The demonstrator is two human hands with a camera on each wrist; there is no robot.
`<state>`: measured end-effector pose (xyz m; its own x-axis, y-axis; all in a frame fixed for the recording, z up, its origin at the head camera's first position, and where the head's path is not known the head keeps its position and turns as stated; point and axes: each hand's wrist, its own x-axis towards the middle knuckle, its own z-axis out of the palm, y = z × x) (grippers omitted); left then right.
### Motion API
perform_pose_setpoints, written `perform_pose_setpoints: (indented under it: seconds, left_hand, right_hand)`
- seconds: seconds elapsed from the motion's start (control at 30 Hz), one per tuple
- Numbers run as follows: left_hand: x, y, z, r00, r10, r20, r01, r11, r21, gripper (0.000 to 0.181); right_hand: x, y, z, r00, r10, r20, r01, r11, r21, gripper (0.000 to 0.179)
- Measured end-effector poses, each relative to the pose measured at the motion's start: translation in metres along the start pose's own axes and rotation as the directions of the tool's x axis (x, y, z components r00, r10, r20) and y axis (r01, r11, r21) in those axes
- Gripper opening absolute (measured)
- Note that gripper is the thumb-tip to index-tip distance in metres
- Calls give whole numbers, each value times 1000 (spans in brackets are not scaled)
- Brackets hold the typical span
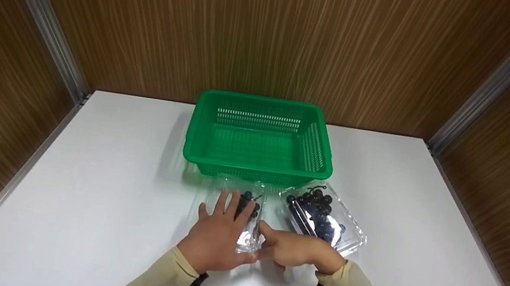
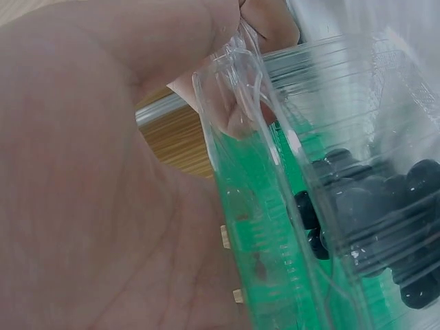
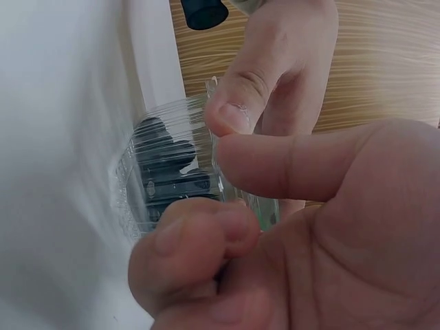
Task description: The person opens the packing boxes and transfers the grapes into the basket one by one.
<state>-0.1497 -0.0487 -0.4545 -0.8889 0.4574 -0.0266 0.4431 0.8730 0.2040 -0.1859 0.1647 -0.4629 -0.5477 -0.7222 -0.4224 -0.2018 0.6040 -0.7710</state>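
A clear plastic clamshell box [image 1: 246,243] with dark grapes [image 2: 371,213] inside lies in front of the basket. My left hand [image 1: 217,239] is spread flat over its lid, fingers straight and pointing away, thumb along the near edge. At the near right corner, my right hand [image 1: 292,249] pinches the box's rim between thumb and curled fingers, as the right wrist view shows. The two thumbs meet close together at this corner. To the right, a second clamshell box [image 1: 352,234] lies at an angle, holding a bunch of dark grapes [image 1: 318,204]; my right wrist overlaps its near part.
Behind the boxes stands a green plastic basket [image 1: 256,167] with slotted walls, nothing inside it. Everything rests on a white table [image 1: 94,200] enclosed by wood-grain panels [image 1: 269,31] at the back and both sides.
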Motion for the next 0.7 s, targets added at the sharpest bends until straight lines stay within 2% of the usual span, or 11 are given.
perform_pose_setpoints:
  seconds: [0.23, 0.47, 0.7]
  left_hand:
    - [-1, 1, -3, 1000, -4, -4, 4, 997, -74, 106]
    - [-1, 0, -5, 1000, -3, -18, 1, 995, -97, 110]
    - [-2, -8, -11, 1000, 11, 14, -8, 986, -166, 112]
  right_hand:
    - [0, 0, 3, 1000, 17, -12, -17, 1000, -13, 67]
    - [0, 2, 2, 1000, 0, -11, 0, 1000, -13, 67]
    - [0, 1, 0, 1000, -7, -13, 7, 1000, -19, 63]
